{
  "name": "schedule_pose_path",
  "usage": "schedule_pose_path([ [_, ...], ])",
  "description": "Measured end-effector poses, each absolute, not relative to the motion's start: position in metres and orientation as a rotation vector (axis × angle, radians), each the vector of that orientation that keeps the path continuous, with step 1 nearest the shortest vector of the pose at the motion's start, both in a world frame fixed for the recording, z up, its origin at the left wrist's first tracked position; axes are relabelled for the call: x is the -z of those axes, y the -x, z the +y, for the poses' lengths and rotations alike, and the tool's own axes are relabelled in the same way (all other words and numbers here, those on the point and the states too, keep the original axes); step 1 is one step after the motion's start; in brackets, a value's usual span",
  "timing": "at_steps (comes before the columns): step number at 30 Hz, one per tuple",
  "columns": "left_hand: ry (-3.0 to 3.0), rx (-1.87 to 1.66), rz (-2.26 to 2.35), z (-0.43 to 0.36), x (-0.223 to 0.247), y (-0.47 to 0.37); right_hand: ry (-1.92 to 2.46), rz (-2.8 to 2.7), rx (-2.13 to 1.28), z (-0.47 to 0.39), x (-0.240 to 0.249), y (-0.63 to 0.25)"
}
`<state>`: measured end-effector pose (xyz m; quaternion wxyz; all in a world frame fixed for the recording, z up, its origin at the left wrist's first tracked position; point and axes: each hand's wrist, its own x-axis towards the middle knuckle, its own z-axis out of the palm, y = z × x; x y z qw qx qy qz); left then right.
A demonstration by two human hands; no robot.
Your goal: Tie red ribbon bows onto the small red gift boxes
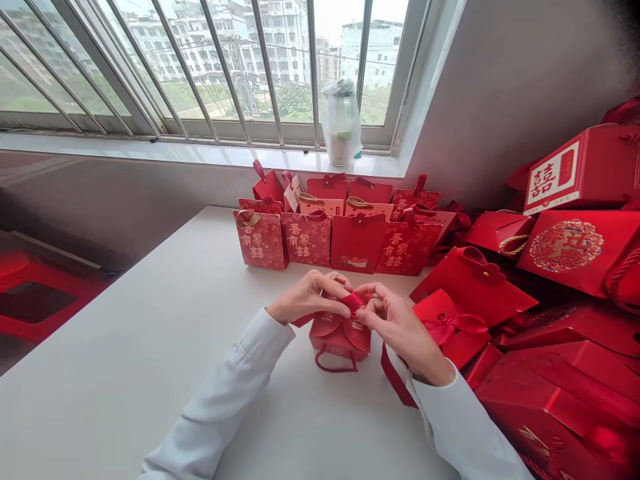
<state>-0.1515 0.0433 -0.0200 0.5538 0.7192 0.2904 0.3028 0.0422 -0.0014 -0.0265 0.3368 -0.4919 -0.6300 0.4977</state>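
A small red gift box [340, 343] with a cord handle stands on the white table in front of me. Over its top, a red ribbon [355, 303] is pinched between my two hands. My left hand [316, 295] closes on the ribbon from the left, thumb and fingers together. From the right, my right hand [395, 323] grips the same ribbon with fingertips and thumb. One ribbon tail hangs down below my right wrist, and another shows under my left hand. Part of the box top is hidden behind my fingers.
Rows of red gift boxes [306, 241] stand along the back of the white table [165, 333]. A pile of larger red boxes [550, 373] crowds the right side. On the windowsill is a bagged jar [341, 130]. A red stool [45, 287] is beyond the left edge.
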Motion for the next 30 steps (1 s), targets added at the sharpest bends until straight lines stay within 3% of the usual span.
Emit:
schedule_pose_path([
  [14,-1.753,-0.671,0.615,0.045,0.019,0.155,1.251,-1.608,-1.333,-0.002,0.023,-0.045],
  [21,-1.842,-0.560,0.605,0.037,-0.008,0.163,1.242,-1.617,-1.347,-0.002,0.022,-0.047],
  [30,-2.125,-0.350,0.930,0.020,-0.043,0.182,1.252,-1.585,-1.363,-0.002,0.022,-0.045],
])
